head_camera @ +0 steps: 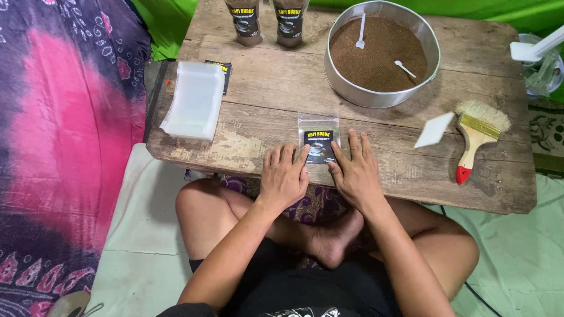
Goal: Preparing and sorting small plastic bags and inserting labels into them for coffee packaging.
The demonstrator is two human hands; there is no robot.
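A small clear plastic pouch (318, 125) with a black printed label inside lies flat on the low wooden table (282, 88), near its front edge. My left hand (283, 176) rests palm down beside the pouch, its index fingertip touching the pouch's lower left side. On the other side, my right hand (354, 170) lies flat with the thumb at the pouch's lower right corner. Both hands press on the pouch and table; neither grips anything.
A round metal pan (435, 44) of brown powder with two white spoons sits at the back right. Two filled labelled pouches (267, 22) stand at the back. A stack of empty clear bags (194, 100) lies left. A paintbrush (477, 136) and white scoop (433, 130) lie right.
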